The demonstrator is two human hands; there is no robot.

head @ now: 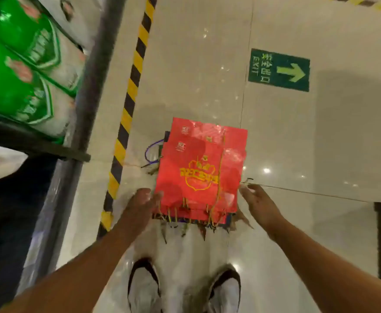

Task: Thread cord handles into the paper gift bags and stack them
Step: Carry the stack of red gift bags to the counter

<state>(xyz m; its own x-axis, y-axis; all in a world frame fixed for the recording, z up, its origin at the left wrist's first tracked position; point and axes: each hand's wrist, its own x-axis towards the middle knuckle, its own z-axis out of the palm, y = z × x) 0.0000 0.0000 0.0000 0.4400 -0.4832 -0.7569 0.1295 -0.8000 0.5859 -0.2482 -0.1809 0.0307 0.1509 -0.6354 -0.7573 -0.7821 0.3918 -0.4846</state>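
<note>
On the floor tiles just ahead, the stack of red gift bags (199,172) runs lengthwise away from the person. Left hand (143,201) touches its near-left corner, right hand (258,199) just off its right edge; both spread, holding nothing.

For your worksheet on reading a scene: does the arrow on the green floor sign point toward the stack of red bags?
No, the arrow on the green exit sign points to the picture's right, away from the red bags lying below and left of it.
</note>
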